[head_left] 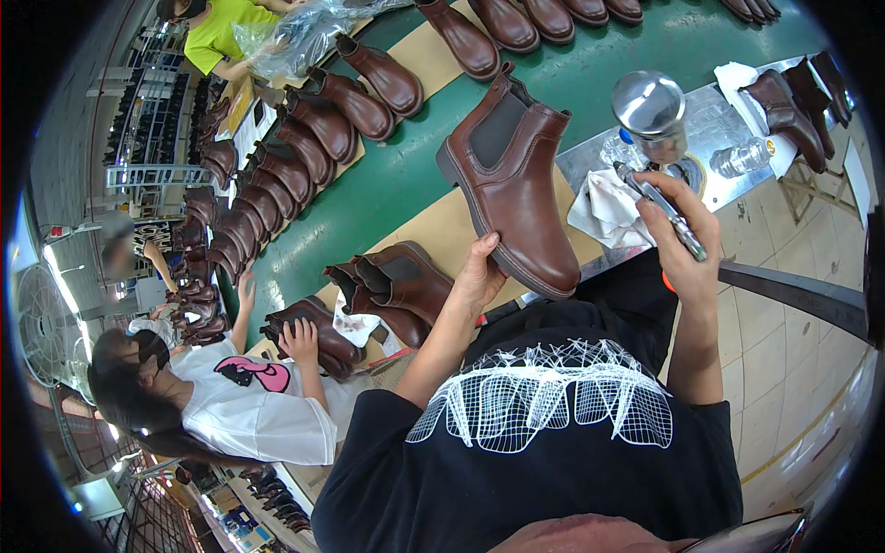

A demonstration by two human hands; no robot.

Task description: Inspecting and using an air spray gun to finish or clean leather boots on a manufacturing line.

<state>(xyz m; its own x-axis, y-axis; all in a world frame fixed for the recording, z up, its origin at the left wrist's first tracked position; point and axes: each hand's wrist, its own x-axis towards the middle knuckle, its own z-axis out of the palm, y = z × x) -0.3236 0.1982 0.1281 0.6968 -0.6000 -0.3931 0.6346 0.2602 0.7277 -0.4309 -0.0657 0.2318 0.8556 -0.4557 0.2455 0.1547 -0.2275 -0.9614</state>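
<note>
A brown leather Chelsea boot with dark elastic side panels is held up in front of me, its toe toward me and tilted down. My left hand is closed on the edge of its sole, thumb on the upper side. In my right hand, to the right of the boot, a marker pen is gripped with its dark end pointing up and left, apart from the boot. Just left of that pen lies a stained white cloth on the metal tabletop.
A shiny domed metal container and a clear plastic bottle stand at the right. Several brown boots line the green table. At left, a co-worker in a white shirt handles a boot. A dark bar juts in from the right.
</note>
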